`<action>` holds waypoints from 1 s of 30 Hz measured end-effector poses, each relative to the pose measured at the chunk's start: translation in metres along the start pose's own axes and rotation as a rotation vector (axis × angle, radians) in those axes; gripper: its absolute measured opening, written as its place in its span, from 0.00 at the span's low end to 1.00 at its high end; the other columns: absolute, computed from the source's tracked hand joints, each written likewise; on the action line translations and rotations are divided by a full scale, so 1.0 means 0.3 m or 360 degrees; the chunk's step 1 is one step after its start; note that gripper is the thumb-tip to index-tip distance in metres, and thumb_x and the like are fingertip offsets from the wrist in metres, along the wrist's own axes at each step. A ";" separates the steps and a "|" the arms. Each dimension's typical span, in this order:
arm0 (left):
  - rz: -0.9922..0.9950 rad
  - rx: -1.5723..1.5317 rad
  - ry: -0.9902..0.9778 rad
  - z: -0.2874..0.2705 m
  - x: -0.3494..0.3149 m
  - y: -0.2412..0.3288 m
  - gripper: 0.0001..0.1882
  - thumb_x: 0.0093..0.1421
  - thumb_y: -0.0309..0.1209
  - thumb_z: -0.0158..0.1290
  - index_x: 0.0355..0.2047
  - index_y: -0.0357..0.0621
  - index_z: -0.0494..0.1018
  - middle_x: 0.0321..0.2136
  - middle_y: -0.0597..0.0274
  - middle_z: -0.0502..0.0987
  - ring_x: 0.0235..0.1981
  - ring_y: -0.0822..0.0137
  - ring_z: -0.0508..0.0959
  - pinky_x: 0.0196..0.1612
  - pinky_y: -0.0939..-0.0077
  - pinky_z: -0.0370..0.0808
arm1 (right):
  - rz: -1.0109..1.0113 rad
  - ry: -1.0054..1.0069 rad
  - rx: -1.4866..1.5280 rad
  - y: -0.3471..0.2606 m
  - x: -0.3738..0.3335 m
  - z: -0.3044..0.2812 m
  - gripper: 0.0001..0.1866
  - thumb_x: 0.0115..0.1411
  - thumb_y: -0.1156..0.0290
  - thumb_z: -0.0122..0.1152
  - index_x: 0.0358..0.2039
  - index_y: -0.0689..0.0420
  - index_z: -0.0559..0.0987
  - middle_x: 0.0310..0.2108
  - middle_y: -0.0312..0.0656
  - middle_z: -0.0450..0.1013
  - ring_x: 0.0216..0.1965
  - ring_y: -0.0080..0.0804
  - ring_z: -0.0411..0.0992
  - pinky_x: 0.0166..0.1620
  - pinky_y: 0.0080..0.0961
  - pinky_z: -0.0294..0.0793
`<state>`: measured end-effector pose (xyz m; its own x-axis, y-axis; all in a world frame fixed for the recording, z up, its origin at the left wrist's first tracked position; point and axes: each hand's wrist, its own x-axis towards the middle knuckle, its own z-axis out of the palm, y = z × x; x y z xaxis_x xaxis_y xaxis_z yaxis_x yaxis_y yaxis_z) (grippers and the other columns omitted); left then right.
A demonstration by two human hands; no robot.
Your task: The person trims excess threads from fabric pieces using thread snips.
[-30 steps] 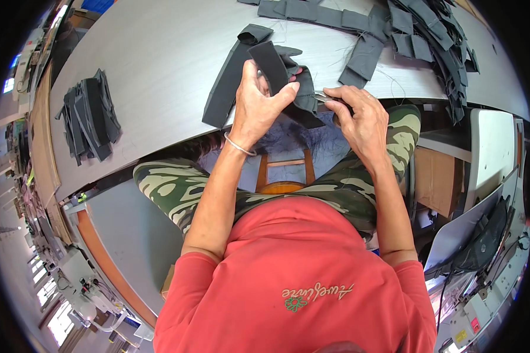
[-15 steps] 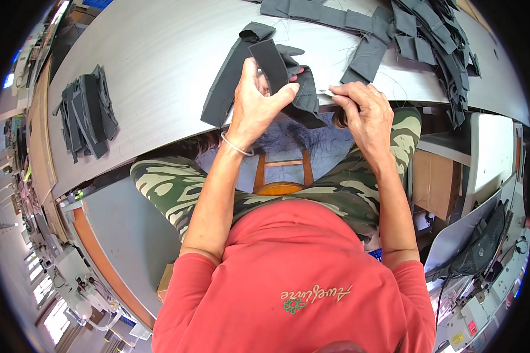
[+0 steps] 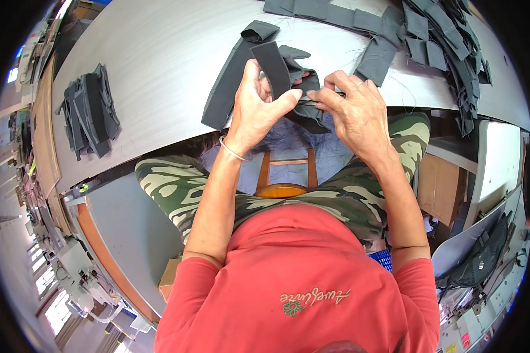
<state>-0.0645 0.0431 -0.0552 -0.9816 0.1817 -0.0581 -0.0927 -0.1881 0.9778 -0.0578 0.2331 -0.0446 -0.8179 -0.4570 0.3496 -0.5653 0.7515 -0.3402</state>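
My left hand (image 3: 258, 106) is closed around a dark grey fabric strip (image 3: 271, 63), folded over and held just above the table's near edge. Its thumb presses on the cloth, and some fingers are hidden behind it. My right hand (image 3: 356, 112) comes in from the right, thumb and forefinger pinched together at the folded cloth near the left thumb. What sits between those fingertips is too small to make out. Beside the left hand, a longer dark grey strip (image 3: 222, 88) with a looped end lies on the table.
A stack of grey strips (image 3: 89, 112) lies on the table (image 3: 159, 65) at the left. Joined grey pieces with loose threads (image 3: 378, 59) stretch across the far right, and a thick bundle (image 3: 453, 65) hangs over the edge. Below the table stand a wooden stool (image 3: 281, 189) and a cardboard box (image 3: 443, 187).
My right hand has moved left from beside the cloth to its edge; a small pale pointed tip seen at its fingertips is now hidden. The left hand keeps its hold almost unchanged.
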 end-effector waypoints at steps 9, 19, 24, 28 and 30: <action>0.0022 -0.0008 -0.0005 0.002 -0.005 0.008 0.22 0.53 0.21 0.57 0.42 0.37 0.56 0.40 0.55 0.71 0.41 0.74 0.71 0.41 0.81 0.74 | 0.0100 0.0008 0.0077 0.002 0.017 0.003 0.05 0.51 0.71 0.62 0.30 0.49 0.79 0.31 0.33 0.69 0.32 0.30 0.71 0.35 0.30 0.65; -0.0002 -0.0038 0.0030 0.000 -0.009 0.006 0.22 0.52 0.23 0.59 0.39 0.39 0.56 0.35 0.61 0.70 0.34 0.79 0.69 0.33 0.85 0.71 | 0.0620 -0.0024 0.0854 -0.041 -0.074 -0.021 0.22 0.41 0.74 0.69 0.41 0.48 0.80 0.31 0.37 0.69 0.32 0.32 0.72 0.35 0.25 0.71; 0.0017 0.0048 -0.0005 -0.033 -0.017 -0.025 0.22 0.51 0.23 0.60 0.38 0.41 0.56 0.32 0.65 0.68 0.29 0.82 0.66 0.27 0.88 0.66 | 0.0425 -0.0005 0.0950 -0.049 -0.074 0.034 0.16 0.40 0.82 0.65 0.32 0.54 0.82 0.25 0.36 0.70 0.26 0.26 0.71 0.28 0.21 0.69; 0.0062 -0.0023 0.0029 -0.014 -0.025 -0.028 0.23 0.51 0.23 0.60 0.38 0.42 0.56 0.29 0.68 0.66 0.25 0.85 0.62 0.23 0.90 0.61 | 0.0708 0.0050 0.2299 -0.028 -0.101 -0.030 0.03 0.50 0.83 0.62 0.26 0.62 0.79 0.24 0.35 0.72 0.27 0.20 0.68 0.31 0.16 0.67; 0.0045 -0.0041 0.0008 -0.021 -0.024 -0.025 0.23 0.51 0.23 0.60 0.38 0.42 0.56 0.30 0.67 0.66 0.27 0.84 0.63 0.25 0.90 0.63 | 0.0689 -0.0045 0.2372 -0.005 -0.113 -0.055 0.03 0.53 0.78 0.63 0.29 0.62 0.79 0.23 0.35 0.72 0.25 0.20 0.68 0.31 0.17 0.67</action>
<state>-0.0579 0.0371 -0.0633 -0.9848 0.1710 -0.0313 -0.0688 -0.2181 0.9735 -0.0276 0.2553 -0.0417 -0.9332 -0.3591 -0.0117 0.1291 -0.3046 -0.9437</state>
